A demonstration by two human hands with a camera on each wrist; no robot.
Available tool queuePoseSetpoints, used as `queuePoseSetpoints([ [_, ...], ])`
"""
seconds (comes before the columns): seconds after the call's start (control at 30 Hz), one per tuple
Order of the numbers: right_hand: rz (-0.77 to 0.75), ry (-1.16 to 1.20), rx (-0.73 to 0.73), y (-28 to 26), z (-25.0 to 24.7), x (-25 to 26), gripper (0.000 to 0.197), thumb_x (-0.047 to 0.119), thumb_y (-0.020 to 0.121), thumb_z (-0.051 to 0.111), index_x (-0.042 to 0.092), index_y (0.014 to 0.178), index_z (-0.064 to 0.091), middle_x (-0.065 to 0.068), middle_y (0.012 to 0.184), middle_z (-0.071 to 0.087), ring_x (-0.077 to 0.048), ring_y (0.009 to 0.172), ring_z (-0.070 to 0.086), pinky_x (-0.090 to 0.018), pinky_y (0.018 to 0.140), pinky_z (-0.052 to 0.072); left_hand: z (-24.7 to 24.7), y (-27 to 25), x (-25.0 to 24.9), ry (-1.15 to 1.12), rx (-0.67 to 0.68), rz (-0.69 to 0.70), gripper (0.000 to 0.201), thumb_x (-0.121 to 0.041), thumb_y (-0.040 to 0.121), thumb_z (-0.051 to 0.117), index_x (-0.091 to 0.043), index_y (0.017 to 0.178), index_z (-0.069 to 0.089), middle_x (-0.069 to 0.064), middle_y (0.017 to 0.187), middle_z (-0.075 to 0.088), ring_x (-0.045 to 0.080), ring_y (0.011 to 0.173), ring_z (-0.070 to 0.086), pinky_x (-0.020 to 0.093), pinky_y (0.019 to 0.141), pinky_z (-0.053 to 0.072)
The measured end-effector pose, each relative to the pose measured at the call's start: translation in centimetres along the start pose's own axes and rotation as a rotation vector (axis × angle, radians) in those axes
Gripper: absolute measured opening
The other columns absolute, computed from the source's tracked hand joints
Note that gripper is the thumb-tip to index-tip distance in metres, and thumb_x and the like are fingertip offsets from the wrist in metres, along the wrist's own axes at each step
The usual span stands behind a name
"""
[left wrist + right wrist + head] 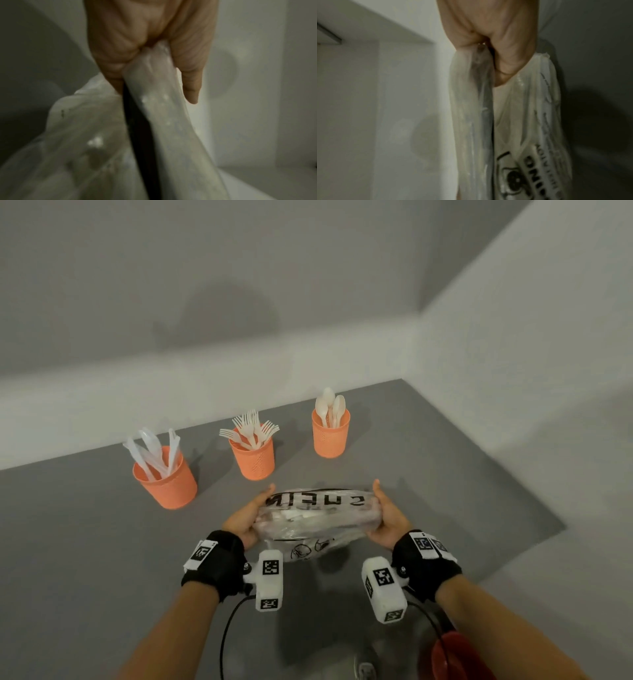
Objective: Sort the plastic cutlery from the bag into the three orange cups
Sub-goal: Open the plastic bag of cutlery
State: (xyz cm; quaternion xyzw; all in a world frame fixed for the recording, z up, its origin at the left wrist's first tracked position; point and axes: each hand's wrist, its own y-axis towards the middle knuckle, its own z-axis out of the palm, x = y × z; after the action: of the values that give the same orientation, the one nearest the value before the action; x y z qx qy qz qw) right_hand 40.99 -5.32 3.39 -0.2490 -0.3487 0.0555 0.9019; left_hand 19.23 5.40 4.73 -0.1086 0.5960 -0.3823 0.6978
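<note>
On grey tabletop [85, 542], near edge, centre: clear plastic bag [315, 517] w/ black print, held up btwn both hands, just in front of 3 orange cups. Looks thin, soft, crinkly, prob light + a bit slippery; whitish shapes visible thru film, maybe leftover cutlery, can't tell how many. Best held by bunched ends as now, or by mouth edge; mouth not clearly visible.

Left cup [166, 479] w/ knives [154, 451], mid cup [253, 455] w/ forks [251, 428], right cup [330, 434] w/ spoons [330, 405]; all upright, well apart from each other, perforated walls. Cutlery white/translucent, stiff but brittle-looking, handles down.

Left hand [245, 520] curled round left end of bag, film bunched in palm per left wrist view [159, 94]. Right hand [387, 520] same on right end, thumb over gathered plastic [471, 108]. Both w/ black wrist straps + marker blocks
</note>
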Motion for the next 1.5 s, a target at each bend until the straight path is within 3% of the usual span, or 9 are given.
queuePoseSetpoints([
  [0.07, -0.027, -0.149, -0.039, 0.7, -0.5, -0.3, 0.071, 0.061, 0.091, 0.026, 0.008, 0.098, 0.073, -0.011, 0.093, 0.074, -0.02, 0.085, 0.07, -0.03, 0.078, 0.057, -0.5, 0.4, 0.2, 0.016, -0.061, 0.085, 0.075, -0.033, 0.063, 0.08, -0.009, 0.126, 0.046, 0.013, 0.12, 0.06, 0.028, 0.107, 0.059, 0.043, 0.094, 0.049],
  [0.23, -0.42, -0.904, -0.432, 0.3, -1.0, -0.2, 0.063, 0.056, 0.069, 0.072, 0.009, 0.103, 0.049, -0.001, 0.095, 0.058, -0.014, 0.085, 0.056, -0.026, 0.074, 0.045, 0.0, -1.3, 1.7, 0.581, -0.273, 0.548, 0.038, 0.009, 0.074, 0.068, -0.022, 0.082, 0.046, 0.001, 0.095, 0.046, 0.012, 0.089, 0.049, 0.02, 0.078, 0.04],
  [0.33, -0.663, -1.438, -0.283, -2.2, -0.1, -0.4, 0.039, 0.039, 0.075, 0.074, 0.019, 0.092, 0.045, -0.001, 0.103, 0.048, -0.016, 0.09, 0.05, -0.029, 0.078, 0.045, 0.4, -1.7, 3.1, 0.81, -0.289, 0.637, 0.03, 0.021, 0.076, 0.046, -0.004, 0.076, 0.062, 0.0, 0.087, 0.049, -0.001, 0.083, 0.051, 0.018, 0.083, 0.032],
  [0.53, -0.578, -2.007, 0.033, -5.1, 1.8, -2.8, 0.014, 0.025, 0.089, 0.058, 0.012, 0.095, 0.061, -0.013, 0.149, 0.03, -0.031, 0.134, 0.033, -0.042, 0.101, 0.042, 1.3, -2.6, 4.0, 1.14, -0.342, 0.402, 0.044, -0.026, 0.081, 0.065, -0.015, 0.121, 0.05, 0.008, 0.12, 0.043, 0.029, 0.099, 0.059, 0.033, 0.089, 0.046],
  [0.7, -0.264, -1.849, -0.168, -5.8, 1.0, -2.3, 0.017, 0.01, 0.089, 0.045, 0.011, 0.099, 0.059, -0.008, 0.139, 0.046, -0.023, 0.101, 0.049, -0.03, 0.085, 0.041, 0.8, -3.7, 3.5, 1.246, -0.135, 0.262, 0.066, -0.01, 0.079, 0.061, -0.017, 0.136, 0.03, 0.017, 0.125, 0.04, 0.038, 0.113, 0.049, 0.041, 0.088, 0.048],
  [0.77, -0.299, -1.799, -0.272, -4.9, 0.9, -1.5, 0.037, 0.001, 0.087, 0.042, 0.013, 0.119, 0.055, -0.009, 0.115, 0.058, -0.024, 0.09, 0.053, -0.031, 0.082, 0.045, 0.6, -3.7, 2.7, 1.292, -0.11, 0.316, 0.068, 0.003, 0.079, 0.053, -0.017, 0.14, 0.031, 0.018, 0.127, 0.04, 0.039, 0.115, 0.048, 0.038, 0.091, 0.045],
  [0.97, -0.518, -1.617, -0.468, -4.0, 1.8, -0.3, 0.05, -0.006, 0.084, 0.04, 0.012, 0.128, 0.055, -0.016, 0.122, 0.058, -0.035, 0.102, 0.06, -0.035, 0.083, 0.047, 0.1, -2.7, 1.5, 1.173, -0.332, 0.697, 0.045, 0.012, 0.08, 0.046, -0.003, 0.12, 0.06, 0.021, 0.131, 0.041, 0.036, 0.116, 0.049, 0.035, 0.102, 0.037],
  [1.2, -0.465, -1.956, -0.338, -3.9, 2.5, -2.4, 0.035, 0.03, 0.093, 0.049, 0.017, 0.125, 0.056, -0.011, 0.129, 0.039, -0.028, 0.116, 0.047, -0.036, 0.086, 0.047, 1.2, -1.9, 3.3, 1.288, -0.269, 0.348, 0.073, -0.008, 0.082, 0.057, -0.016, 0.145, 0.023, 0.016, 0.139, 0.036, 0.036, 0.122, 0.047, 0.039, 0.102, 0.038],
  [1.5, -0.435, -1.89, -0.225, -3.1, 0.2, 2.2, 0.07, -0.014, 0.08, 0.043, 0.01, 0.144, 0.025, -0.014, 0.138, 0.043, -0.034, 0.117, 0.05, -0.036, 0.093, 0.042, 4.7, -0.6, 1.2, 1.331, -0.096, 0.381, 0.078, 0.0, 0.081, 0.053, -0.01, 0.148, 0.015, 0.017, 0.15, 0.022, 0.035, 0.134, 0.033, 0.038, 0.109, 0.033],
])
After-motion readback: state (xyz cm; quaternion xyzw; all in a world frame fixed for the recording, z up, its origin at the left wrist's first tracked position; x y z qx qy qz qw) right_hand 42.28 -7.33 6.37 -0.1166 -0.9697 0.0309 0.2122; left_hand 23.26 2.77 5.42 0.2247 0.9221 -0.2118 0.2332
